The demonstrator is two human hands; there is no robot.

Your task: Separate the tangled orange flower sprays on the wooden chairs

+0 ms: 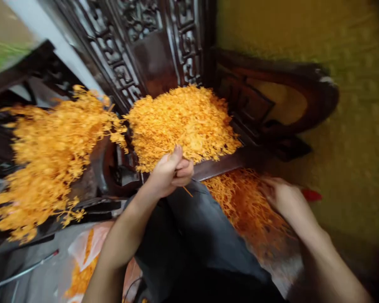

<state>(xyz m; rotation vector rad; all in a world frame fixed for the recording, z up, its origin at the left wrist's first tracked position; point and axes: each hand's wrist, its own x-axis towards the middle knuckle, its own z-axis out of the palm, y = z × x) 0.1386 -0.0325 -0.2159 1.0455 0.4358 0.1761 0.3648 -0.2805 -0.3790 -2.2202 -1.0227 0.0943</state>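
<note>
My left hand [173, 170] is closed in front of a heap of orange frilly, stringy strands [180, 122], which look like dried fungus. A thin orange stem [187, 192] pokes out below its curled fingers. To the right and lower, my right hand [281, 195] is blurred, its fingers bent over a second orange pile [240, 193]. A red end of something [312, 195] sticks out beside it, like a tool's handle; the rest of that thing is hidden behind the hand.
A dark carved wooden chair [154, 59] bears the middle heap, with its curved armrest [322, 92] at right. More orange strands [50, 147] cover another dark seat at left. Below it lie a plastic bag [91, 246] with orange pieces and a metal rod [25, 271].
</note>
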